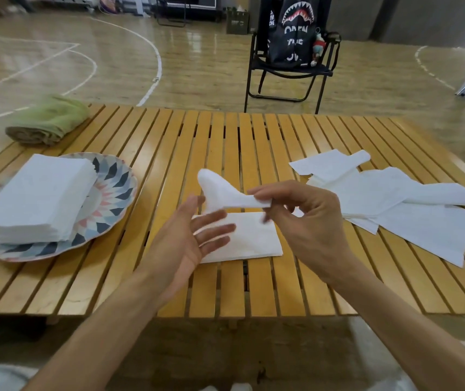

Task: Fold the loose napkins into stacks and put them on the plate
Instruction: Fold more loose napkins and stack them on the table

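Both forearms enter from 6 o'clock, cut off at the frame edge. Right hand (pixel 307 221): grip pinched on one limp white napkin (pixel 223 193), its far end motion-blurred. Left hand (pixel 189 235): grip wide, palm up, partly hiding a folded napkin (pixel 254 238) on the slatted wooden worktop (pixel 225 131). Patterned plate (pixel 112 187) at 9 o'clock carries a thick folded stack (pixel 33 198). Loose napkins (pixel 395 198) overlap at 3 o'clock.

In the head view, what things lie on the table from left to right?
Plate with stacked napkins → left hand → right hand pinching a napkin → loose napkins.
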